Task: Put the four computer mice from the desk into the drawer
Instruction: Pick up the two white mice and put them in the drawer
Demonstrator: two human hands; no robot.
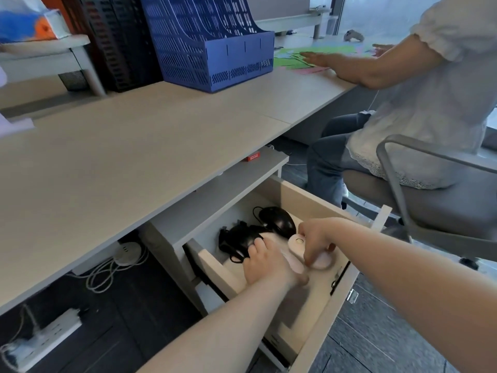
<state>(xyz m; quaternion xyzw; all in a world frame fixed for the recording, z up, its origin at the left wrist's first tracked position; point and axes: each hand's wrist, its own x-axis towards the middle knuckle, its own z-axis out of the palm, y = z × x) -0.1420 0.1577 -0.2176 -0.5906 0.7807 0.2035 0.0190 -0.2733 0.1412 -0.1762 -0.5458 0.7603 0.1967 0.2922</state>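
The drawer point(317, 332) under the desk point(134, 146) stands pulled out. Inside it at the back lies a black mouse point(278, 220) with its cable, and to its left a second black mouse point(236, 238) with a bundled cord. My right hand point(316, 238) is shut on a pale pink mouse point(298, 244) near the drawer's right wall. My left hand point(269, 261) rests inside the drawer on another pale mouse, mostly hidden under the palm, its fingertips touching the left black mouse. No mouse shows on the desk top.
A blue file rack point(215, 47) and a black one stand at the desk's back. Another person sits on a grey chair point(430, 200) to the right, their hands over coloured paper point(322, 55). A power strip point(45, 337) and cables lie on the floor under the desk.
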